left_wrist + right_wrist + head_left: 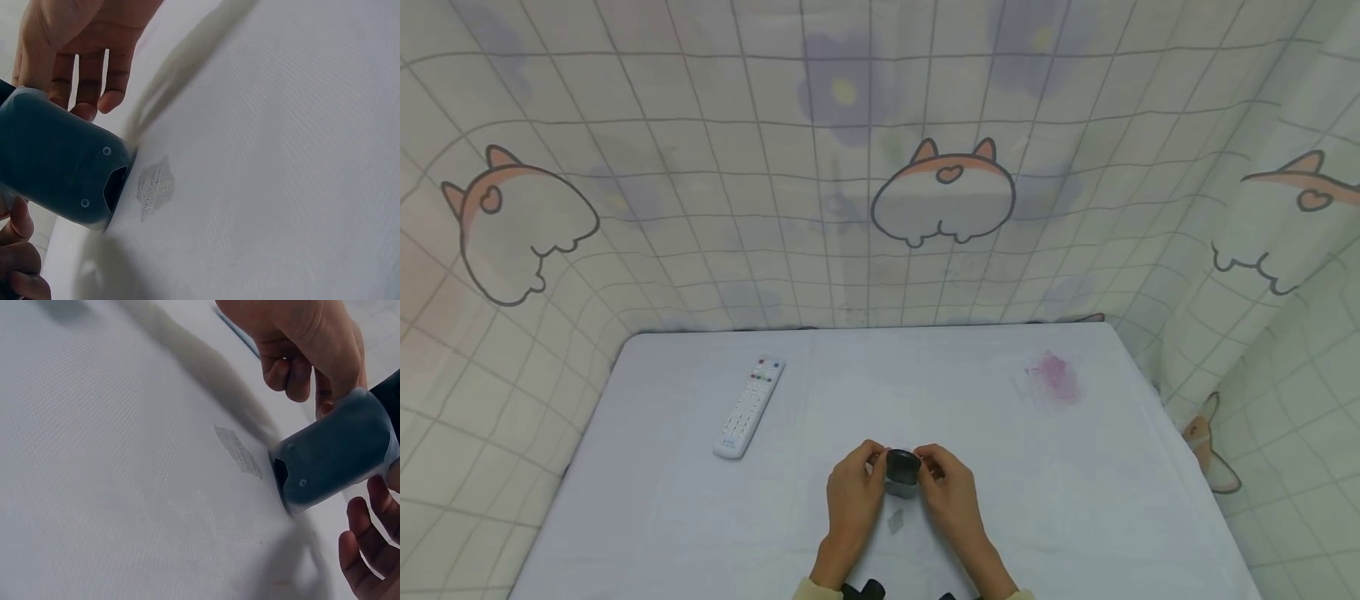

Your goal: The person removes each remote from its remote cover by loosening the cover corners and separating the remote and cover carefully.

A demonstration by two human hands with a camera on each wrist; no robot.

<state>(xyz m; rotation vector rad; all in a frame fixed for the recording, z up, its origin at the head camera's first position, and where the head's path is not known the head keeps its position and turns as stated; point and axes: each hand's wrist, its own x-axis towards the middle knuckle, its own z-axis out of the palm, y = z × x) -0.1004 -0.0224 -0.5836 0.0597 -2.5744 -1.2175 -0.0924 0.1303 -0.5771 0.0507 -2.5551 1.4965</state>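
Left hand and right hand both pinch the grey box near the desk's front edge (remote well off, back-left).

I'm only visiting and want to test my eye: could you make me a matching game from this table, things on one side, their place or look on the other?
Things:
1. remote control
2. dark grey device
3. pink stain
4. small grey patch

Descriptions:
A. on the cloth just below the two hands
B. far right part of the table
C. white, lying alone on the left
D. held between left hand and right hand

Pairs: 1-C, 2-D, 3-B, 4-A
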